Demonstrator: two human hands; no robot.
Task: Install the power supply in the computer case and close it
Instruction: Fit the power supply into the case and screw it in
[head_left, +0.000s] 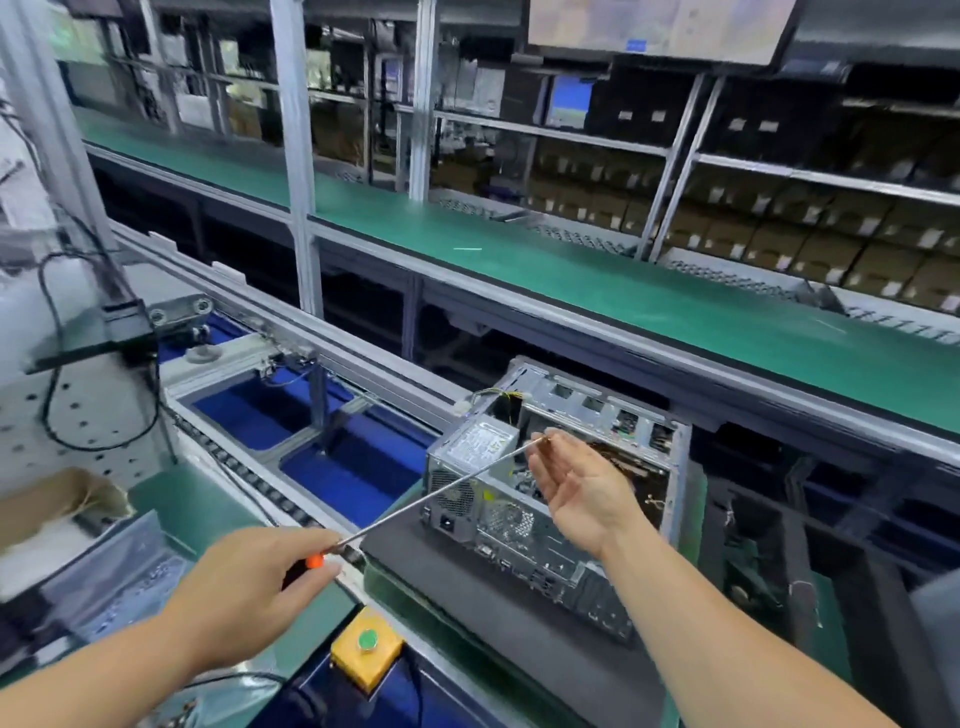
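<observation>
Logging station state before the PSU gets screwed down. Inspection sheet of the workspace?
Surface: dark pallet carrying the case, on a green-matted bench.
Job's things: computer case open-sided; power supply seated in its near upper corner.
Clutter: yellow button box; cardboard box.
Grippers: left hand grips a long screwdriver; right hand open, fingers at the shaft tip.
Cables: loose wire bundle at the case top; black cable far left.
Surroundings: green conveyor, shelves of boxes behind.
</observation>
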